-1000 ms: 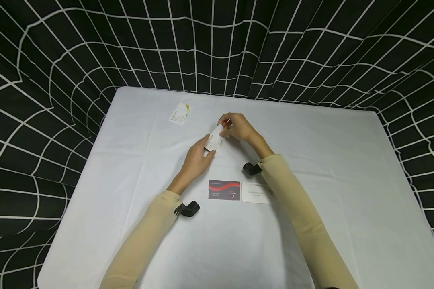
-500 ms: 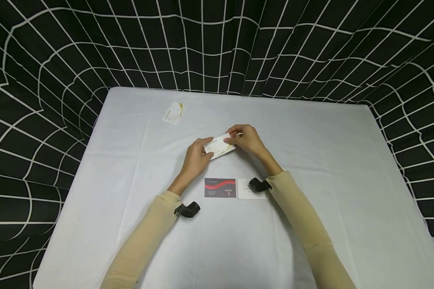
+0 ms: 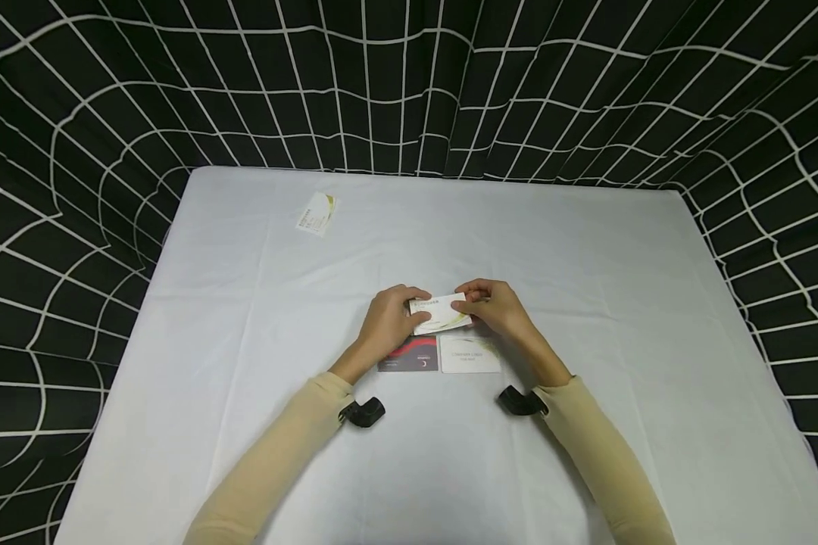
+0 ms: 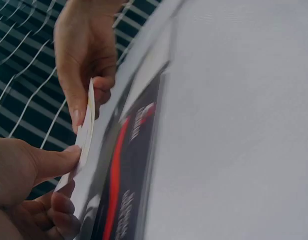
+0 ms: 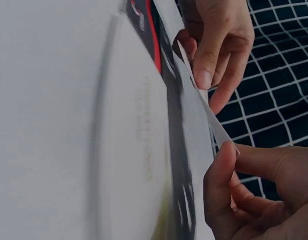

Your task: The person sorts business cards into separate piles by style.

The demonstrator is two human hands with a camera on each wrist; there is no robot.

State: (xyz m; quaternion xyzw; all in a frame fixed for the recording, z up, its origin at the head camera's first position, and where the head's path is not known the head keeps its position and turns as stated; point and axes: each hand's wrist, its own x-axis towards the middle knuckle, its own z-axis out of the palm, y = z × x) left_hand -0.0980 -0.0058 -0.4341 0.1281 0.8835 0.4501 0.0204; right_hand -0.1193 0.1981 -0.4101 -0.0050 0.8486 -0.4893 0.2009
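A white business card (image 3: 441,313) with a yellow-green curve and small print is held up between both hands. My left hand (image 3: 387,322) pinches its left end, the thumb on the near face and fingers behind. The other end is pinched by my right hand (image 3: 507,312). In the left wrist view the held card (image 4: 86,135) shows nearly edge-on; I cannot tell if more cards lie behind it. Just below on the table lie a dark grey business card (image 3: 414,358) with a red wave, partly covered by the left hand, and a white business card (image 3: 470,357) beside it.
Another white card (image 3: 316,213) with a yellow-green corner lies at the far left of the white-covered table (image 3: 586,250). A black curtain with white grid lines (image 3: 395,91) surrounds the far edge and sides. Black wrist cameras (image 3: 364,412) stick out from both sleeves.
Both hands have brought the held card nearer the body and to the right, over the two cards' far edge. The card has turned from steeply slanted to nearly level. The view has shifted slightly.
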